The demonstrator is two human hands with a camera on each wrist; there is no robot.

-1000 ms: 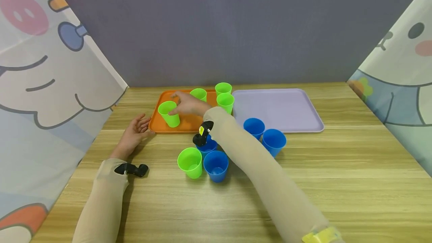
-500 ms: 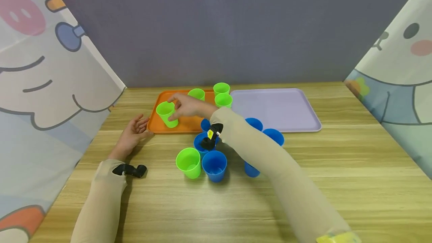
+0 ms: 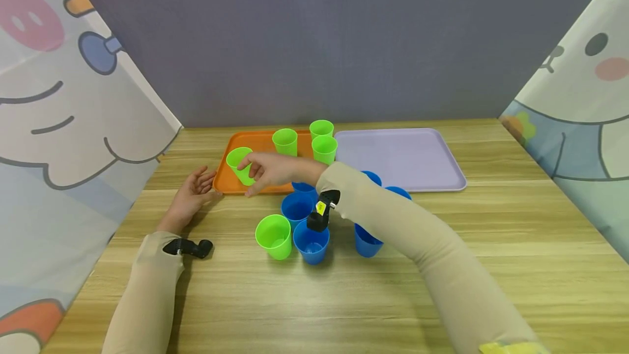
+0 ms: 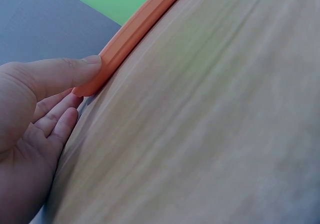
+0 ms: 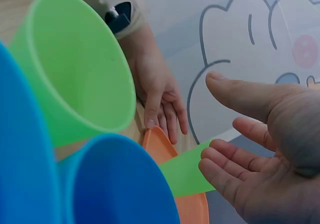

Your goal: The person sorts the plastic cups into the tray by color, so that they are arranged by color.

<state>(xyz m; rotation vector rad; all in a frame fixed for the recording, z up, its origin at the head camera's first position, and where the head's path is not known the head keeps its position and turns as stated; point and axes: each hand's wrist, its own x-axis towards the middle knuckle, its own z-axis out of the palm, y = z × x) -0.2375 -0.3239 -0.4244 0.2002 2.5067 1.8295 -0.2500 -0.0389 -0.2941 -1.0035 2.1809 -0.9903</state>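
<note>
Your right hand (image 3: 275, 170) is left of the frame's centre, its grip released, thumb and fingers apart. By its fingertips, left of centre in the frame, the leftmost green cup (image 3: 236, 158) stands on the orange tray (image 3: 260, 142), partly covered by your hand; you cannot tell from these views whether a finger touches it. Your left hand (image 3: 191, 195) is farther left, at the tray's near left corner, its grip relaxed, with the thumb against the rim and the other fingers beside the corner. Toward the upper middle, three more green cups (image 3: 285, 142) stand on the tray's far and right parts, and the lavender tray (image 3: 398, 154) lies just to their right. Below the centre, a fifth green cup (image 3: 273, 236) stands on the table (image 3: 245, 305) just beside the front blue cup (image 3: 312, 250); other blue cups (image 3: 297, 206) stand about your right sleeve (image 3: 408, 214), some partly hidden.
</note>
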